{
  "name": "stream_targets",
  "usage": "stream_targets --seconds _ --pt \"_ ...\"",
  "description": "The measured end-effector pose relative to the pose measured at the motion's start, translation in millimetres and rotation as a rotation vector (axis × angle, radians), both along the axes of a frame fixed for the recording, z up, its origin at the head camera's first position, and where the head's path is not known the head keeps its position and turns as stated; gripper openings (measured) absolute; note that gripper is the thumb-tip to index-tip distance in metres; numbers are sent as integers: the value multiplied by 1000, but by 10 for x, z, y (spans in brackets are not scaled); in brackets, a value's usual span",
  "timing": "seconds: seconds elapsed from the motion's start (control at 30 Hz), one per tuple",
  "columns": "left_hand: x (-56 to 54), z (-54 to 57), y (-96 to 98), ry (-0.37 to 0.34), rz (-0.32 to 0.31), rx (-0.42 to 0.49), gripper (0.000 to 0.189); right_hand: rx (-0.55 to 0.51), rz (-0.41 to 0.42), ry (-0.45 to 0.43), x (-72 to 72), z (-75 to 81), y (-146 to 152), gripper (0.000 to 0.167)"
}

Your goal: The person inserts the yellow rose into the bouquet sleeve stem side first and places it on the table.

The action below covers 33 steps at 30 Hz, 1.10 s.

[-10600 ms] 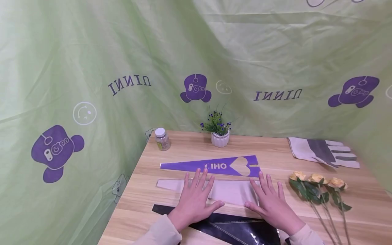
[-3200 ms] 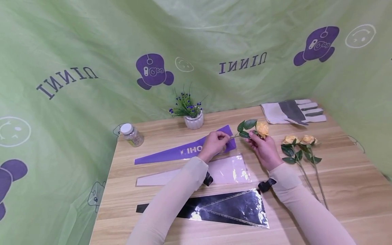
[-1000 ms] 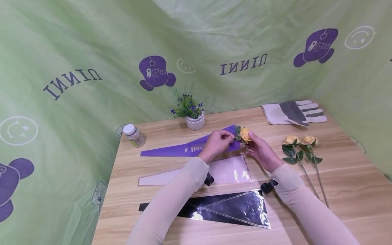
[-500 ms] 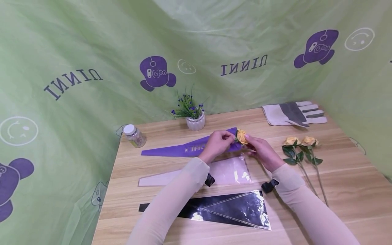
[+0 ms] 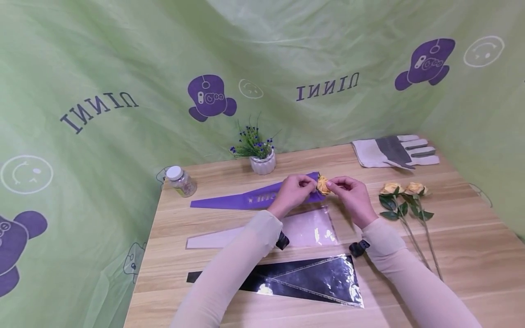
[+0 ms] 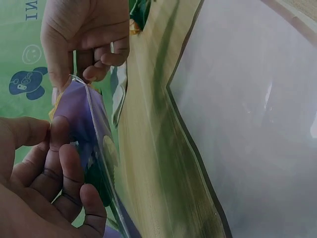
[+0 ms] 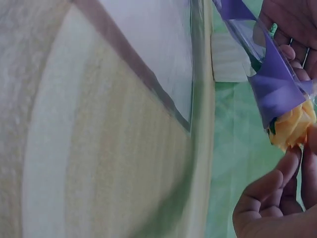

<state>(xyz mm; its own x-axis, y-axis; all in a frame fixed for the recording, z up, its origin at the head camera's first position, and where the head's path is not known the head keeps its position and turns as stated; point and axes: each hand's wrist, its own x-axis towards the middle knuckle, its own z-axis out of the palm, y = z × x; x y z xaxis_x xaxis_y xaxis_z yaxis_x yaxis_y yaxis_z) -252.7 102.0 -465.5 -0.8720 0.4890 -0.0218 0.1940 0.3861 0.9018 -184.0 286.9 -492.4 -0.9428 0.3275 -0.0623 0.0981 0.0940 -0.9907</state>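
Observation:
In the head view my left hand (image 5: 293, 195) pinches the wide open end of a purple flower sleeve (image 5: 229, 201) with a heart cut-out. A yellow artificial rose (image 5: 323, 185) lies inside it, its bloom poking out at the mouth. The fingertips of my right hand (image 5: 353, 200) pinch that bloom. The right wrist view shows the bloom (image 7: 293, 128) just past the purple edge (image 7: 277, 87); green leaves show through the sleeve in the left wrist view, where the bloom is mostly hidden. Below lie a pale translucent sleeve (image 5: 305, 227) and a black one (image 5: 311, 280).
Two more yellow roses (image 5: 391, 189) lie on the right of the wooden table (image 5: 463, 255). Behind them is a work glove (image 5: 391, 151). A potted plant (image 5: 263, 163) and a lidded jar (image 5: 182, 183) stand along the back. A green curtain hangs behind.
The rose, held before the sleeve's mouth earlier, has slid leftward into the purple sleeve until only its bloom shows. My right fingers have shifted from beside the bloom to its tip.

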Motion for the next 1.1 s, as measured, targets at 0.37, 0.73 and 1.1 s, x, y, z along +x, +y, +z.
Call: stream_targets --seconds 0.37,0.73,1.1 --pt "21 26 -3 -32 28 9 9 103 121 4 51 -4 -43 52" --pt "20 44 1 -33 33 21 9 141 310 -12 65 38 -102 51" --pt "19 67 77 -60 109 31 11 108 443 39 -3 12 -127 63"
